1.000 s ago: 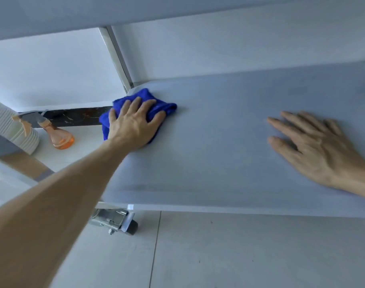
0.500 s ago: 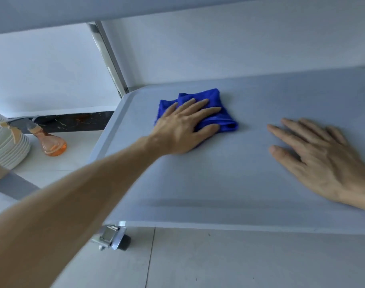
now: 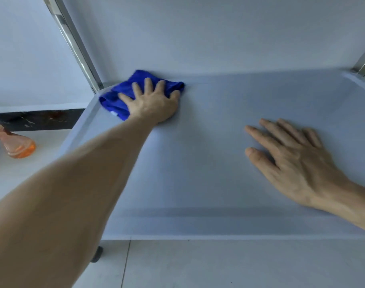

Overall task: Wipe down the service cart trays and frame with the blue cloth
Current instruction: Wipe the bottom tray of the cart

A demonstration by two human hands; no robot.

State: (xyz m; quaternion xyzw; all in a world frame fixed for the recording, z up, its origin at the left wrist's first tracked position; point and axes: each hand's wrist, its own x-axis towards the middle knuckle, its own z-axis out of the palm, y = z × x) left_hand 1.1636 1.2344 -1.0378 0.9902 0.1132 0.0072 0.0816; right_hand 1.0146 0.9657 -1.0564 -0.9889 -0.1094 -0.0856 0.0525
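Observation:
A grey cart tray fills most of the view. The blue cloth lies crumpled in its far left corner, against the back rim. My left hand presses flat on top of the cloth, fingers spread. My right hand rests flat and empty on the tray at the right, fingers apart. A shiny metal frame post rises from the far left corner, and another post stands at the far right corner.
An orange spray bottle stands on the pale floor left of the cart. A dark baseboard strip runs behind it. A caster wheel shows under the tray's near left corner. Tiled floor lies below the front edge.
My left hand has slid the cloth from the tray's middle back to the far left corner. The view has shifted closer. My right hand has stayed flat in place.

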